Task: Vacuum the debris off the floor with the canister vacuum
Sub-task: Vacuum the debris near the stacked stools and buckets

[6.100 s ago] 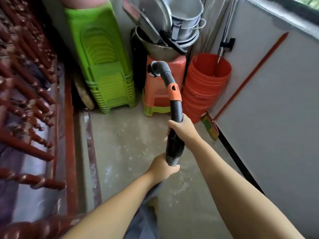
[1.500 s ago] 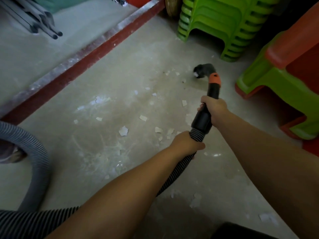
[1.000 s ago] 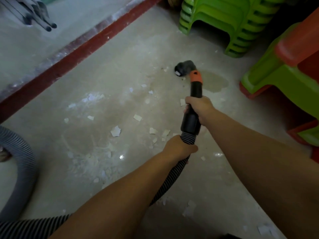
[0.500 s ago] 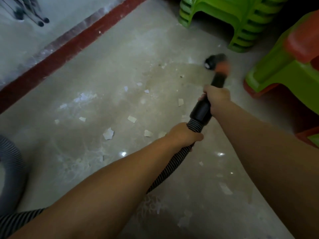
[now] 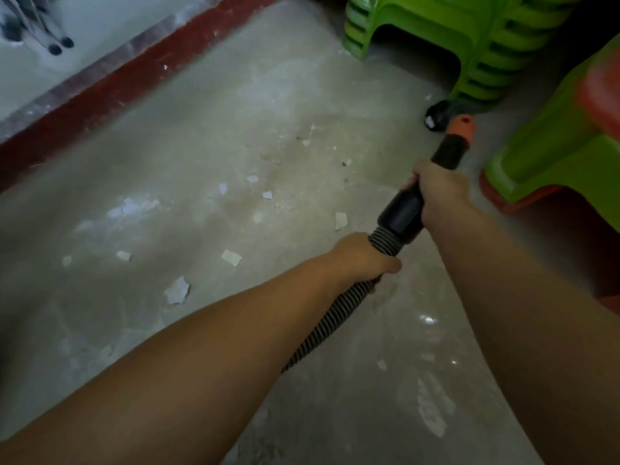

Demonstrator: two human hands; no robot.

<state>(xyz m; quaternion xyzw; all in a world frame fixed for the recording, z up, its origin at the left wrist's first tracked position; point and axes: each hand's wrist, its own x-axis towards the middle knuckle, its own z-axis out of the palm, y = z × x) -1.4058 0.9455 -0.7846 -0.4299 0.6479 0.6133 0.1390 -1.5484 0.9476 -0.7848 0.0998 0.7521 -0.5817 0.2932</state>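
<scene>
1. Your right hand grips the black wand, fingers wrapped round it.
2. Your left hand holds the ribbed hose.
3. The nozzle sits beside the green stools; white debris dots the floor.

Dim, murky light; small glints on the floor, motion blur smears the edges, wide-angle bending throughout

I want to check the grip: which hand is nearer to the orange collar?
Right. The right hand grips the wand just below the orange collar; the left hand holds the hose farther back.
</scene>
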